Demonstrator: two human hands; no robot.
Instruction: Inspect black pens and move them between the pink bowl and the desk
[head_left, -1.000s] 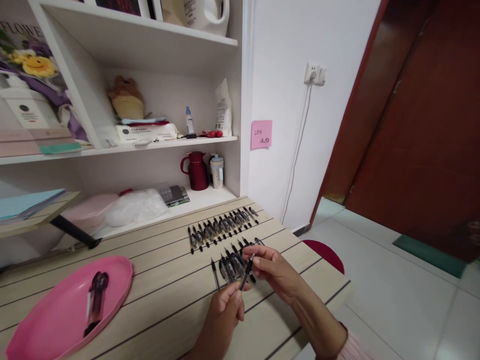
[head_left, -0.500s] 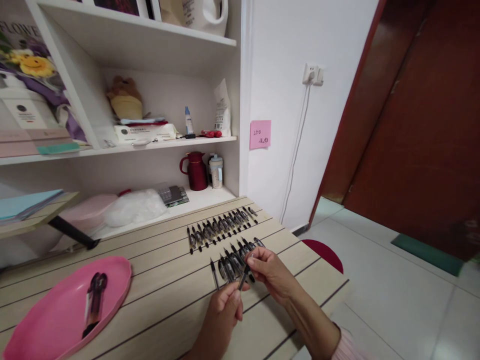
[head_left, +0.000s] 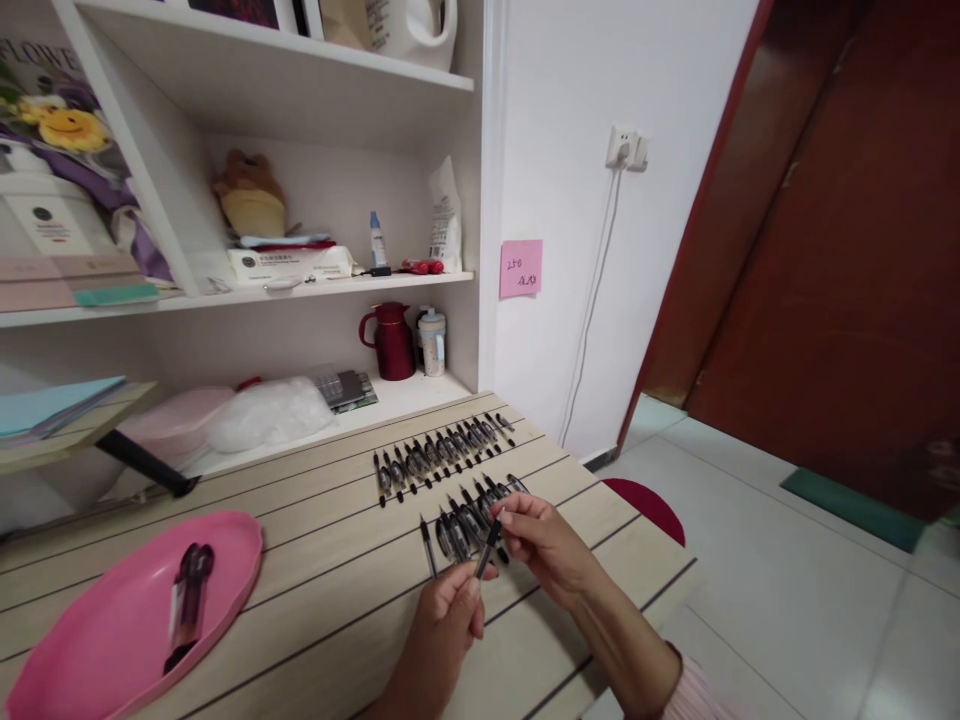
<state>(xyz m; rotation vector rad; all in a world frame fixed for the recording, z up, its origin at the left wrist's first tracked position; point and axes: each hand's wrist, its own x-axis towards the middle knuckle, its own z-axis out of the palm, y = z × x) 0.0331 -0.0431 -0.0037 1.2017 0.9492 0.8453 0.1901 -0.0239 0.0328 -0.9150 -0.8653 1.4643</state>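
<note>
A black-gripped pen (head_left: 487,551) is held at a slant over the table, its tip end pointing up and away. My left hand (head_left: 450,610) is closed around the lower barrel. At the upper end, my right hand (head_left: 541,540) pinches the pen near its tip; the fingertips partly hide what is between them. Just beyond my hands lies a front row of pens and black caps (head_left: 463,528), partly covered by my right hand. One uncapped pen (head_left: 427,546) lies at that row's left end. Farther back is a second row of pens and caps (head_left: 442,455).
On the left, a pink tray (head_left: 112,590) holds several pens (head_left: 191,600). A raised stand (head_left: 112,425) with a black leg is behind it. White shelves (head_left: 315,290) border the table's (head_left: 315,590) back, with a red jug (head_left: 394,342) and a cup (head_left: 433,343).
Almost nothing differs. Both hands stay on the same pen in nearly the same place, with the right fingers shifted very slightly near the tip.
</note>
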